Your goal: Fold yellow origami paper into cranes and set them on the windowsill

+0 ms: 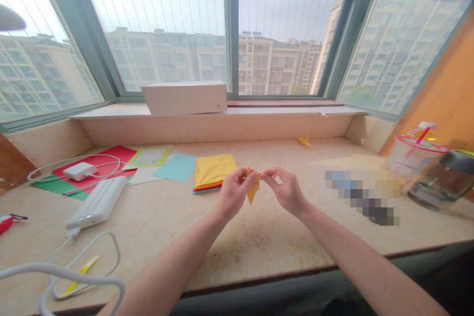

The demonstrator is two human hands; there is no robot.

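Between my two hands, above the middle of the stone ledge, is a small folded piece of yellow paper (253,192) with a point hanging down. My left hand (235,188) pinches it from the left between thumb and fingers. From the other side, the thumb and fingertips of my right hand (283,186) close on its right edge. Just beyond my left hand lies a stack of coloured paper (214,170), yellow on top with red and blue showing below. A small folded yellow paper figure (304,140) rests farther back on the right.
On the left lie loose coloured sheets (177,167), a white charger (79,171), a white power bank (98,202) and looping cables (85,267). At right stand a plastic cup with a straw (413,158) and a dark-lidded jar (440,182). A white box (185,98) sits on the sill.
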